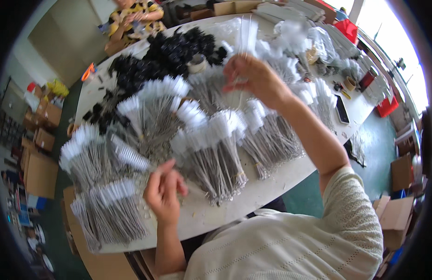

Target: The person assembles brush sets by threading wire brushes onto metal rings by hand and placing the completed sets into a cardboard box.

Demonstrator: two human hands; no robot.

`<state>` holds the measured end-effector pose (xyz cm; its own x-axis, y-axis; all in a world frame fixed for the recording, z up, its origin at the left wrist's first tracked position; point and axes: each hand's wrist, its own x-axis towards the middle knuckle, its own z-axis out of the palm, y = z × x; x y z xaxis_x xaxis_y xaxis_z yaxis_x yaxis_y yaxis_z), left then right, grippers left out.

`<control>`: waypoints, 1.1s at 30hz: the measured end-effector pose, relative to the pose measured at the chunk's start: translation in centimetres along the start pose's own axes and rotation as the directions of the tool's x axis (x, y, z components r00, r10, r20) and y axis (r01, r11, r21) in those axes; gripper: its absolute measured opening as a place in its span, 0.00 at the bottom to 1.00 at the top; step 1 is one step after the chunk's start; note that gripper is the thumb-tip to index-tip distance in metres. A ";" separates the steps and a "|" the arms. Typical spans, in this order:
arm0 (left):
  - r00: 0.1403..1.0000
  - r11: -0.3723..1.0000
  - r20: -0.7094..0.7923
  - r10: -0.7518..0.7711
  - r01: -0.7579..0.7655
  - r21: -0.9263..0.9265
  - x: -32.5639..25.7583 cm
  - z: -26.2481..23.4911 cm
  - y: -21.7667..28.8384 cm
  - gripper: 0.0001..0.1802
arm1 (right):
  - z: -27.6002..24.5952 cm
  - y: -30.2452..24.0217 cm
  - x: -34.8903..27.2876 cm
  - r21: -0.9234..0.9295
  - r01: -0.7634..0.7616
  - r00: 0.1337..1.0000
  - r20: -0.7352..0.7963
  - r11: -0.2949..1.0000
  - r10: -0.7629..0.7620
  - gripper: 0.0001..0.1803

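Bundles of wire-stemmed brushes with white bristle heads cover the table in front of me. My left hand is closed at the near side of the table, its fingers pinched round the stem end of a brush whose bristle head points up and left. Farther off, my right hand reaches over the bundles with bent fingers. A translucent white brush head stands up above those fingers, and a faint stem streak runs below them. Motion blurs both grips somewhat.
A heap of black pieces lies at the far left beside a roll of tape. Orange-handled scissors rest near the left edge. At the right are a phone and a dark red cup. Another person sits across the table.
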<state>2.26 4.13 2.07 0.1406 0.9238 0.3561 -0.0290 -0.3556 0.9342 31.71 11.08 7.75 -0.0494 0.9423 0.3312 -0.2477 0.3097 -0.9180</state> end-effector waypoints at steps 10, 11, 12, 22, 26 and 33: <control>0.921 0.903 0.090 0.379 -0.389 0.181 -1.4 0.9 -2.0 0.05 | 14.7 4.1 -10.3 -0.016 0.009 0.999 0.054 1.000 -0.009 0.16; 0.927 0.919 -0.010 0.375 -0.370 0.139 -2.1 0.8 -2.3 0.06 | 13.1 4.4 -10.9 -0.160 0.013 1.000 -0.019 0.987 -0.016 0.17; 0.924 0.930 -0.115 0.364 -0.354 0.103 -2.9 0.5 -2.4 0.06 | 12.2 4.8 -11.6 -0.301 -0.081 0.993 -0.111 0.950 0.050 0.17; 0.802 0.741 0.176 0.571 -0.595 0.310 -7.8 1.8 -4.3 0.15 | 12.8 5.3 -15.0 0.610 -0.311 0.879 -0.108 0.729 0.465 0.09; 0.927 0.917 0.290 0.238 -0.313 0.248 -9.9 -1.2 -5.3 0.14 | 8.2 0.4 -15.3 -0.943 -0.083 0.815 0.122 0.323 0.566 0.06; 0.908 0.967 0.420 -0.003 -0.104 0.233 -12.7 -1.9 -7.0 0.15 | 9.6 7.2 -21.2 -0.952 0.274 0.739 0.115 -0.139 0.663 0.05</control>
<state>-1.19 -4.84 -8.95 0.5431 0.7802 0.3103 0.1881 -0.4732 0.8606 21.64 -7.91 -3.84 -0.3125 0.8873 -0.3391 0.9418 0.3359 0.0110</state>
